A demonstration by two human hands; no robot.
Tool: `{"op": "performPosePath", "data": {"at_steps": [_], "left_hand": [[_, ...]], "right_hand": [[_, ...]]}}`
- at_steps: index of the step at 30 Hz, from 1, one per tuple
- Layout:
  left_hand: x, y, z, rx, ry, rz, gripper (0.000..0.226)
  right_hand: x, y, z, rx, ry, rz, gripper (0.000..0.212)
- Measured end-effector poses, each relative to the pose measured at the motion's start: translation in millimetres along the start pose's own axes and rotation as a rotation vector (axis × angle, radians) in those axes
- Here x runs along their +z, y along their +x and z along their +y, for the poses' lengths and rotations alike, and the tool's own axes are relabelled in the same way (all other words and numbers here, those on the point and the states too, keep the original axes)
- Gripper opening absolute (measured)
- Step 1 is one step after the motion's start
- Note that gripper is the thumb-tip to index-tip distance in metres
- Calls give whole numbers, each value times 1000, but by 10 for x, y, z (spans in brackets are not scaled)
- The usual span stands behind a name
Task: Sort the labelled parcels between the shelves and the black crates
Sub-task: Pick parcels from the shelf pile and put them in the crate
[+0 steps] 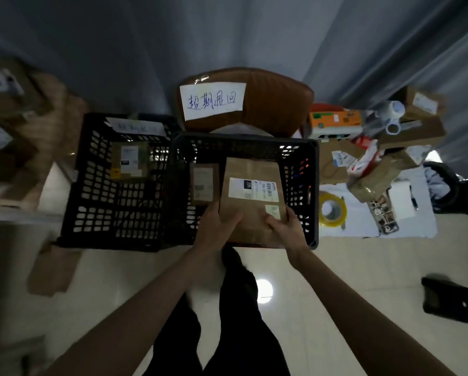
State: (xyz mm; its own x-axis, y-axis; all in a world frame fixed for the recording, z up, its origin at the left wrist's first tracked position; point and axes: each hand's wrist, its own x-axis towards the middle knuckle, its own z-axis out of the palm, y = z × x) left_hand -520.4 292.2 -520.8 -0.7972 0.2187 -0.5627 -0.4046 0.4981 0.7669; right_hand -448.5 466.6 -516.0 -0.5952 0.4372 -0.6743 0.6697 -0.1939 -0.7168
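On the pale floor stand two black crates side by side. The left crate (110, 183) holds one small parcel (129, 160) with a white label, lying flat near its far wall, and a paper sign is fixed to its far rim. The right crate (243, 147) holds a small brown box (203, 184) lying at its left side, and over it is a large brown envelope (250, 196), which both hands hold above the crate's near half. Behind this crate a brown chair (271, 101) carries a handwritten sign (212, 100).

The envelope's long axis runs away from the person, the far end reaching toward the crate's middle, the near end at the crate's near rim. Its labelled face is up, with the big white label (250, 188) across the upper part and a smaller sticker near the right hand.

The left hand (216, 226) grips the near left corner, fingers curled over the top face. The right hand (284, 229) grips the near right corner, thumb on top, fingers wrapped at the edge. The envelope lies between the two hands.
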Motion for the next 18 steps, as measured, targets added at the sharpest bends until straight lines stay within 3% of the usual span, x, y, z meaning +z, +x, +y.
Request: {"op": "performPosePath", "data": {"at_steps": [10,18], "left_hand": [[640,1211,-460,-127,-58,18,43],[681,1679,-1097,-140,3,4,62]], "right_hand": [[0,1532,339,96,-67,-58,44],[280,2094,922,89,-31,-168,65]]}}
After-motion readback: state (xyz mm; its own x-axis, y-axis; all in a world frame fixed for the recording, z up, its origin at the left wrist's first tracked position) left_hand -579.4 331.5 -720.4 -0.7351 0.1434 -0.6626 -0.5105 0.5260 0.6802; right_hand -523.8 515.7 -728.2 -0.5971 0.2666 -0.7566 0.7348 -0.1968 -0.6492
